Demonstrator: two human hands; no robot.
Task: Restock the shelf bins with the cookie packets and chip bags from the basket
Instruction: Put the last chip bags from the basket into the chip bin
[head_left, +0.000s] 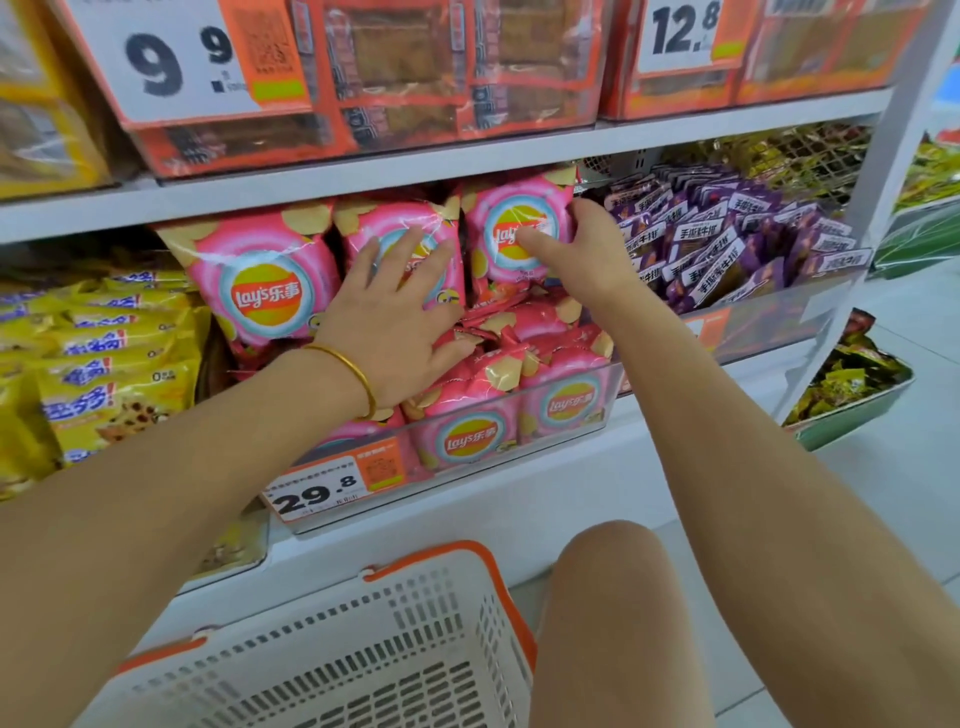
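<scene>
clear bin (566, 415) holds pink chip bags (260, 280); basket (363, 649) seemingly empty.

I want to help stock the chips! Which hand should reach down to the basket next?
Probably the left hand. It lies flat and open on the middle pink chip bag, above the basket. The right hand is busy, its fingers gripping the rightmost pink chip bag.

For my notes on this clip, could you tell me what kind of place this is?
Most likely a snack aisle in a shop: price tags on the shelf bins, pink chip bags in rows, and a shopping basket below.
</scene>
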